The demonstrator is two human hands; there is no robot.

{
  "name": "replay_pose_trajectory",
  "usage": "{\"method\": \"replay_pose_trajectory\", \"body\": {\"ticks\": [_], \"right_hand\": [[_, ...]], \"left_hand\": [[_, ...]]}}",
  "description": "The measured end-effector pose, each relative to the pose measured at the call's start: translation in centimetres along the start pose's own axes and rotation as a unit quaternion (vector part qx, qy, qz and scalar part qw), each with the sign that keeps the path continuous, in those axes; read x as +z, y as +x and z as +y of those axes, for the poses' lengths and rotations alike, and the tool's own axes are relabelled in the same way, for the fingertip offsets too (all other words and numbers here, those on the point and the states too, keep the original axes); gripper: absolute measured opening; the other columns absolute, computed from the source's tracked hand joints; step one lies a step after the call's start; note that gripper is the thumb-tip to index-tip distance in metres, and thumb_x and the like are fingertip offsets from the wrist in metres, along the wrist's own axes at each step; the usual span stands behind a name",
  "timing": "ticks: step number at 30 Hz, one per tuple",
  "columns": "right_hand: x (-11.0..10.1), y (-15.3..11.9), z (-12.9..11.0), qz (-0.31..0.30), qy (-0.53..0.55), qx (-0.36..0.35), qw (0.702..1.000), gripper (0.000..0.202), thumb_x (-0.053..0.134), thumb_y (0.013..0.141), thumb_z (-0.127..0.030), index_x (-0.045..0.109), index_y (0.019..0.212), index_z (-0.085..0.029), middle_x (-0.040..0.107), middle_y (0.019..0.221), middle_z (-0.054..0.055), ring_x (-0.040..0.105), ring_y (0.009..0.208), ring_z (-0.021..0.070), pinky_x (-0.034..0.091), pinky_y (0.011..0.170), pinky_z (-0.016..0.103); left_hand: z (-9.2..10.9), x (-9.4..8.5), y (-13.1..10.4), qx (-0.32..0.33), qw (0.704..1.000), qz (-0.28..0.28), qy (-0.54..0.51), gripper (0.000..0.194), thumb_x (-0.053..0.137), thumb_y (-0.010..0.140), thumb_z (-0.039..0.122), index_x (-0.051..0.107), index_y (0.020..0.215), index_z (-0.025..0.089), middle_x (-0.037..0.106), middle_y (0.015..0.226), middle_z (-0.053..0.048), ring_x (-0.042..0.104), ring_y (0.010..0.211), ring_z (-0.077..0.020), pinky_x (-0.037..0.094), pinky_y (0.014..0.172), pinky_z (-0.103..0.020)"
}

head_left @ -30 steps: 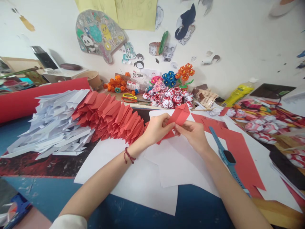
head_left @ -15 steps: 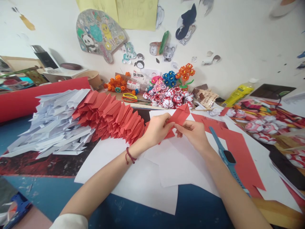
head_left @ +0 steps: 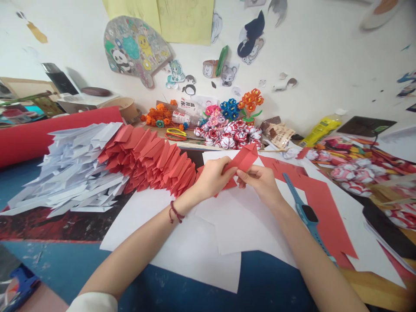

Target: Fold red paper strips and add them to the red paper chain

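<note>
Both hands pinch one small folded piece of red paper (head_left: 246,157), raised just over the white sheets. My left hand (head_left: 212,175) is closed on its left side, thumb on top. The fingers of my right hand (head_left: 259,180) close on its lower edge near the left thumb; part of the paper is hidden behind them. Left of my hands lies a long heap of folded red paper pieces (head_left: 146,158), and beyond it a heap of folded white paper pieces (head_left: 74,169). White sheets (head_left: 182,238) lie under my wrists.
Flat red sheets (head_left: 328,216) and a blue smartwatch (head_left: 308,214) lie by my right forearm. Red-and-white paper flowers (head_left: 234,135), scissors (head_left: 176,133) and a yellow bottle (head_left: 323,129) stand or lie along the wall. A blue glue gun (head_left: 24,284) is at the lower left.
The red paper's upper part looks narrower, its right side drawn in. Both hands keep their pinch in nearly the same place; the whole view has shifted slightly.
</note>
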State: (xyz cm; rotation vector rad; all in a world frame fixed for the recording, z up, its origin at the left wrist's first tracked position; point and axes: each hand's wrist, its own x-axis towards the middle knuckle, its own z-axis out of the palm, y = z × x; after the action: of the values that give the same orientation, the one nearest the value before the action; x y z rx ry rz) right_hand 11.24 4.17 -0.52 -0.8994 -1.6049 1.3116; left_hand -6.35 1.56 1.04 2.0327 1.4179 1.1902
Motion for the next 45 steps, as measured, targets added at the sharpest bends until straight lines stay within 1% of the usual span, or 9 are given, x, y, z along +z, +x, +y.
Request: {"method": "replay_pose_trajectory", "body": {"ticks": [4, 15, 17, 20, 22, 27, 33, 39, 45], "right_hand": [[0.1, 0.0, 0.0, -0.018, 0.009, 0.003, 1.000, 0.028, 0.077, 0.076, -0.041, 0.072, 0.083, -0.014, 0.067, 0.065, 0.004, 0.060, 0.055, 0.0139, 0.048, 0.055, 0.028], [0.3, 0.1, -0.1, 0.027, -0.020, -0.002, 0.999, 0.029, 0.071, 0.081, -0.044, 0.066, 0.074, -0.016, 0.063, 0.062, 0.002, 0.060, 0.057, 0.0144, 0.047, 0.058, 0.029], [0.1, 0.2, 0.2, 0.039, -0.029, -0.003, 0.999, 0.028, 0.071, 0.082, -0.043, 0.066, 0.074, -0.017, 0.063, 0.062, 0.002, 0.059, 0.057, 0.0144, 0.046, 0.058, 0.028], [-0.3, 0.4, 0.6, 0.057, -0.030, 0.005, 0.998, 0.028, 0.071, 0.081, -0.043, 0.066, 0.073, -0.017, 0.064, 0.065, 0.002, 0.059, 0.057, 0.0141, 0.046, 0.059, 0.029], [-0.5, 0.5, 0.8, 0.069, -0.023, 0.012, 0.997, 0.029, 0.073, 0.079, -0.044, 0.065, 0.071, -0.017, 0.064, 0.065, 0.002, 0.058, 0.056, 0.0140, 0.046, 0.059, 0.029], [-0.6, 0.5, 0.9, 0.078, -0.038, 0.015, 0.996, 0.032, 0.075, 0.075, -0.047, 0.064, 0.071, -0.017, 0.064, 0.064, 0.002, 0.058, 0.056, 0.0147, 0.046, 0.059, 0.029], [-0.6, 0.5, 1.2, 0.075, -0.049, -0.004, 0.996, 0.035, 0.073, 0.077, -0.052, 0.066, 0.073, -0.017, 0.065, 0.065, 0.003, 0.060, 0.060, 0.0163, 0.047, 0.063, 0.030], [-0.7, 0.6, 1.4, 0.078, -0.045, -0.004, 0.996, 0.033, 0.073, 0.077, -0.049, 0.067, 0.076, -0.017, 0.066, 0.064, 0.003, 0.061, 0.062, 0.0173, 0.047, 0.065, 0.031], [-0.4, 0.4, 1.0, 0.074, -0.049, -0.017, 0.996, 0.027, 0.073, 0.079, -0.044, 0.070, 0.078, -0.017, 0.066, 0.065, 0.003, 0.061, 0.061, 0.0168, 0.048, 0.064, 0.031]], "left_hand": [[0.0, 0.0, -0.1, -0.009, 1.000, 0.011, -0.015, 0.030, 0.055, 0.085, 0.029, 0.039, 0.063, 0.017, 0.035, 0.056, 0.007, 0.029, 0.054, -0.0073, 0.025, 0.054, -0.022], [0.3, -0.1, -0.1, -0.055, 0.998, -0.007, -0.012, 0.024, 0.054, 0.087, 0.030, 0.049, 0.067, 0.017, 0.046, 0.057, 0.005, 0.040, 0.054, -0.0082, 0.030, 0.054, -0.022], [0.2, -0.1, -0.2, -0.038, 0.999, -0.005, -0.006, 0.011, 0.054, 0.087, 0.028, 0.056, 0.085, 0.017, 0.060, 0.072, 0.002, 0.050, 0.058, -0.0092, 0.036, 0.057, -0.022], [0.2, 0.0, -0.4, 0.027, 0.998, 0.008, 0.062, 0.045, 0.060, 0.084, 0.027, 0.044, 0.126, 0.020, 0.064, 0.111, -0.005, 0.062, 0.081, -0.0142, 0.044, 0.065, -0.024], [0.1, 0.0, -0.5, 0.088, 0.983, 0.000, 0.160, 0.055, 0.061, 0.085, 0.027, 0.036, 0.134, 0.022, 0.061, 0.120, -0.006, 0.062, 0.096, -0.0177, 0.045, 0.068, -0.025], [-0.4, -0.2, -0.5, 0.214, 0.903, 0.003, 0.372, 0.019, 0.046, 0.098, 0.023, 0.056, 0.113, 0.021, 0.064, 0.102, -0.004, 0.058, 0.086, -0.0164, 0.041, 0.067, -0.028], [-0.9, -1.0, -0.3, 0.281, 0.875, 0.030, 0.394, 0.026, 0.038, 0.100, 0.022, 0.063, 0.096, 0.020, 0.064, 0.092, -0.004, 0.052, 0.080, -0.0154, 0.035, 0.063, -0.029], [-1.1, -1.3, -0.2, 0.299, 0.884, -0.015, 0.359, 0.029, 0.039, 0.100, 0.022, 0.067, 0.094, 0.022, 0.063, 0.090, -0.005, 0.051, 0.082, -0.0163, 0.032, 0.064, -0.030], [-1.5, -0.4, 0.1, 0.217, 0.948, 0.030, 0.232, 0.022, 0.047, 0.097, 0.026, 0.067, 0.089, 0.022, 0.064, 0.090, -0.003, 0.053, 0.084, -0.0159, 0.037, 0.069, -0.028]]}}
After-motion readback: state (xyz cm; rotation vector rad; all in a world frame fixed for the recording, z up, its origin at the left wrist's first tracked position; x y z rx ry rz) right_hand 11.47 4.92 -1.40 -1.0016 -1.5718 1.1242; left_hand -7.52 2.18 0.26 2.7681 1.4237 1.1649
